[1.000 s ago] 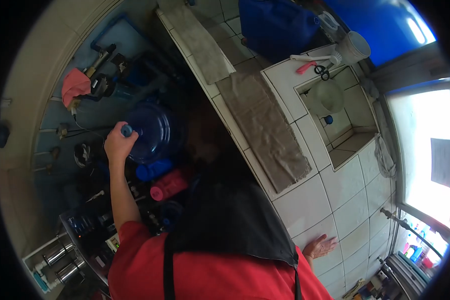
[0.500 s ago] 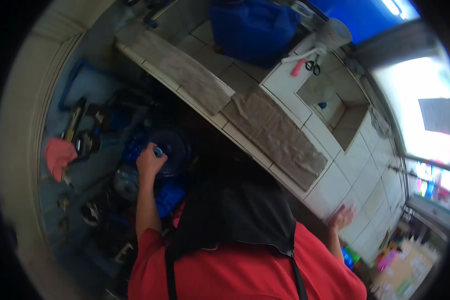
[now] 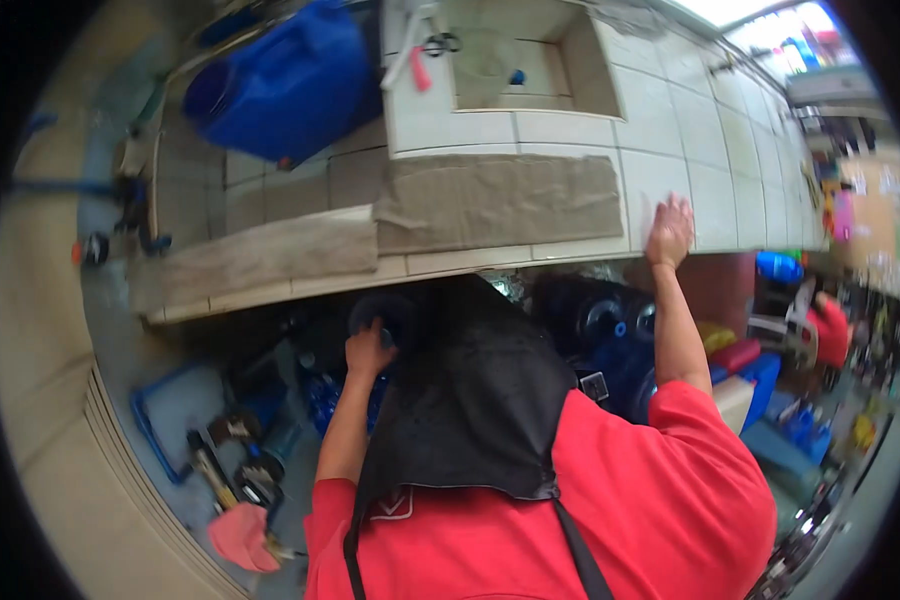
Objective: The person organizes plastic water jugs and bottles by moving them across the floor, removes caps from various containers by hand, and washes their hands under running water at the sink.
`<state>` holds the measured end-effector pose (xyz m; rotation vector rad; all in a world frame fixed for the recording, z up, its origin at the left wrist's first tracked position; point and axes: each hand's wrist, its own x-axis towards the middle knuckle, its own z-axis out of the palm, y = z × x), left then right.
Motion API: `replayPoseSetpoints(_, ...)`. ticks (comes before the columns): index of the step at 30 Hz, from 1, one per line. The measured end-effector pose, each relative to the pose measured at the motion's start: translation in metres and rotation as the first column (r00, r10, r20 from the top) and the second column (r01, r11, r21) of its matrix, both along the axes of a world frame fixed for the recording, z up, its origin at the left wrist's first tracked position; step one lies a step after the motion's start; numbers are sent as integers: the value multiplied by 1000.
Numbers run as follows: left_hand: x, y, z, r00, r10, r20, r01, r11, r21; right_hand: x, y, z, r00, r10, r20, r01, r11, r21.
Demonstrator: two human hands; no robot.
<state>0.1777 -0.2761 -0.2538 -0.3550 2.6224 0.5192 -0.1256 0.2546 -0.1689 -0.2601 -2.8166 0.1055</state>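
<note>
My left hand [image 3: 370, 350] is closed around the neck of a large, clear blue water jug [image 3: 378, 308], beneath the counter's front edge. Most of the jug is in shadow. Smaller blue bottles [image 3: 322, 398] stand beside that wrist. On the white tiled counter [image 3: 660, 180], my right hand [image 3: 672, 232] rests palm down near the front edge, its fingers stretched out and holding nothing. Close to its left lies a grey-brown cloth [image 3: 500, 205].
A blue jerrycan [image 3: 290, 85] stands on the counter's left part. Behind the cloth is a tiled basin [image 3: 585, 65], with scissors [image 3: 442, 44] beside it. Several water jugs [image 3: 605, 325] sit under the counter. Tools and a pink cloth [image 3: 242, 538] lie at lower left.
My view has swung to the right, so the counter now runs nearly level. The jug in my left hand now sits closer under the counter edge. My right hand still rests on the tiles.
</note>
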Motion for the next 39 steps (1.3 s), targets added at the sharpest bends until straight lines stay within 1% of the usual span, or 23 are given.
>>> replayPoseSetpoints(2,-14,-5,-6,975,-213,65,215,976,-23,2,4,-7,999,18,-42,-17,1000,18)
replayPoseSetpoints(3,-18,-8,-7,960,-270,74,272,962,-15,3,5,-7,997,54,-59,-54,999,9)
replayPoseSetpoints(5,-30,-15,-10,935,-348,68,350,937,-17,8,-5,3,994,53,-98,-54,998,-8)
replayPoseSetpoints(8,-46,-21,4,882,-466,76,463,885,57,10,-10,5,995,11,-97,-15,999,-40)
replayPoseSetpoints(10,-51,-24,4,844,-526,103,523,850,53,12,-16,11,996,12,-92,-11,1000,6)
replayPoseSetpoints(11,-55,-24,2,829,-548,111,548,836,32,13,-16,9,996,-4,-90,6,1000,19)
replayPoseSetpoints(13,-63,-23,-3,810,-574,121,571,819,56,10,-14,7,996,6,-84,-10,999,-41)
replayPoseSetpoints(14,-66,-21,-6,795,-590,139,587,807,70,8,-13,4,996,-4,-88,3,1000,-16)
replayPoseSetpoints(16,-61,-19,-28,767,-623,150,618,782,87,11,-12,0,998,15,-68,-18,999,-42)
replayPoseSetpoints(18,-62,-17,-36,722,-674,157,672,737,77,27,-38,8,974,-70,-214,58,997,-59)
replayPoseSetpoints(20,-57,-11,-30,746,-660,90,658,751,52,64,-75,13,922,-78,-380,42,994,-102)
replayPoseSetpoints(22,-53,-12,-36,727,-686,14,684,726,73,113,-118,16,890,-130,-437,12,965,-263)
replayPoseSetpoints(23,-50,-14,-38,725,-687,-40,687,720,98,141,-139,14,891,-136,-433,-1,953,-301)
replayPoseSetpoints(24,-48,-14,-36,705,-708,-41,708,699,98,170,-159,9,894,-143,-425,-12,940,-341)
replayPoseSetpoints(26,-51,-6,-29,711,-697,-95,703,703,108,227,-193,-1,967,-65,-244,-32,927,-374)
replayPoseSetpoints(27,-53,-3,-28,684,-723,-95,729,674,115,252,-201,-20,998,38,-58,-62,871,-488)
replayPoseSetpoints(28,-58,2,-27,658,-749,-77,751,646,137,273,-208,-38,981,160,108,-63,796,-602)
replayPoseSetpoints(30,-71,17,-23,602,-796,-66,794,588,155,298,-227,-52,919,282,277,-26,743,-669)
replayPoseSetpoints(32,-82,40,-14,602,-795,-72,794,587,160,307,-242,-60,837,341,427,18,764,-645)
replayPoseSetpoints(33,-87,52,-9,579,-812,-70,811,564,153,305,-247,-62,788,394,472,21,750,-661)
replayPoseSetpoints(36,-98,85,7,532,-840,-103,842,513,169,301,-266,-74,790,415,452,-3,739,-674)
replayPoseSetpoints(38,-103,110,17,562,-824,-72,819,542,189,298,-275,-80,821,418,389,-6,687,-726)
replayPoseSetpoints(39,-106,121,22,554,-830,-65,825,538,172,298,-278,-77,875,334,349,61,641,-765)
